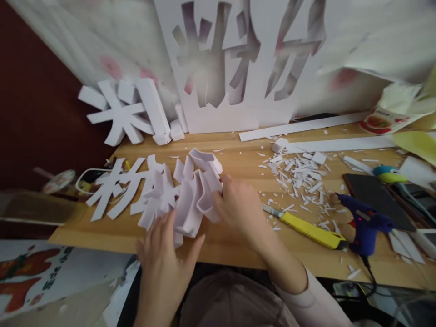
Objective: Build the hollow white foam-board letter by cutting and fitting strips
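Head view: white, hollow, thin-walled, card-like character piece (188,210) sits on light-brown wooden surface (238,156). Bare right hand (242,210): fingers pinching its right edge. Bare left hand (164,259): fingers spread at its left. Steady lightly; walls look bendable.

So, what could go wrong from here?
The knife lies blade-out, its tip toward the right grip, so a careless sideways sweep might end in a cut. The glue gun shows a red glow, so it may be on and could burn if brushed. The letter at the right grip has thin walls that might bend if squeezed.
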Available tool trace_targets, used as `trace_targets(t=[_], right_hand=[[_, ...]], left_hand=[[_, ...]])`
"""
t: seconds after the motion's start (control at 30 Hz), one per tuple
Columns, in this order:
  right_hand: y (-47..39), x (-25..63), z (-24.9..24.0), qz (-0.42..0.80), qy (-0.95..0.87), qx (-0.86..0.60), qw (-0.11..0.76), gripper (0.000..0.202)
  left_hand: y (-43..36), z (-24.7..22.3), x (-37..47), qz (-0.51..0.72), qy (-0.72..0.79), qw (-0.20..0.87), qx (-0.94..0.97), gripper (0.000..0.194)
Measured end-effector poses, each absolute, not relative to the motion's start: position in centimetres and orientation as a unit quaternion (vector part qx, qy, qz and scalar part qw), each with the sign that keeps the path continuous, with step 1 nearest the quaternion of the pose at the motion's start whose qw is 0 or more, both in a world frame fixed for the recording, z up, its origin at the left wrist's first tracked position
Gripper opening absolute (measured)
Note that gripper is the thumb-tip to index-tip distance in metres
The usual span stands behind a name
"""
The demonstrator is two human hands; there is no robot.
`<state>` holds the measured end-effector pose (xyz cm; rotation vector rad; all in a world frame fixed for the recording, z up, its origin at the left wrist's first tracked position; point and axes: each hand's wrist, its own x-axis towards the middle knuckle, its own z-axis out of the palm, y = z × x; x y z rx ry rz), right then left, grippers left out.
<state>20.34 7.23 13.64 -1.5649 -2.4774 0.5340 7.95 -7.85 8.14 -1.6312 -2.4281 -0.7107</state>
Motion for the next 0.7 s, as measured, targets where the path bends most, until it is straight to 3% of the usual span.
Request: trace_targets(t=[0.17, 0.37, 0.53, 0.7], right_hand=[[8.1, 18.8, 15.6, 0.163, -0.863, -0.465, 0.111, 0.025], [10.1, 17.4, 17.7, 0.185, -0.870, -0.434, 0.140, 0.023], [11.0, 18.3, 18.5, 0.236, -0.852, -0.454, 0.113, 0.023], [8.8, 22.1, 14.5, 0.220, -0.798, -0.494, 0.266, 0.034]], left_hand=[[-5.5, 8.0, 6.6, -0.257, -0.810, 0.044, -0.526, 0.058], [-4.5, 12.7, 3.9, -0.281, -0.806, 0.020, -0.520, 0.033], [-3.0, 15.1, 3.1, -0.279, -0.814, 0.017, -0.509, 0.032], [-0.8, 16.8, 2.9, -0.265, -0.810, 0.009, -0.522, 0.017]])
